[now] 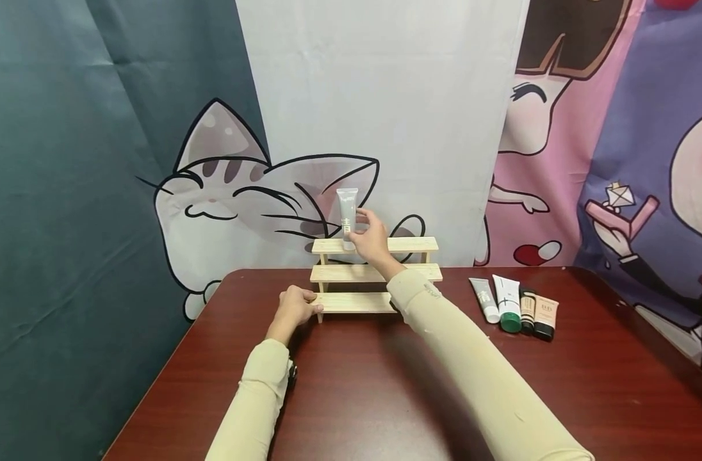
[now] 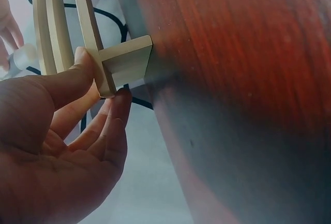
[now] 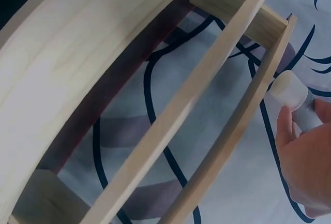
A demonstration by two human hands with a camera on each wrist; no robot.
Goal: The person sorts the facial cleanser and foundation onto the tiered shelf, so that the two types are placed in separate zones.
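Observation:
A pale three-tier wooden display stand (image 1: pixel 351 302) stands on the table. My left hand (image 1: pixel 296 304) grips the left end of its lowest shelf, thumb on top and fingers below, as the left wrist view shows. My right hand (image 1: pixel 371 240) pinches a grey squeeze tube (image 1: pixel 347 211) near its white cap, at the left part of the top shelf (image 1: pixel 411 244). The tube is upright, cap down. In the right wrist view the cap (image 3: pixel 289 89) shows beside the top shelf's edge; whether it touches the shelf I cannot tell.
To the right of the stand lie several tubes: a grey one (image 1: pixel 485 299), a white one with a green cap (image 1: pixel 508 302), a narrow black-and-beige one (image 1: pixel 527 310) and a peach one with a black cap (image 1: pixel 546 317). A printed cloth (image 1: pixel 385 96) hangs behind the dark red table (image 1: pixel 351 384).

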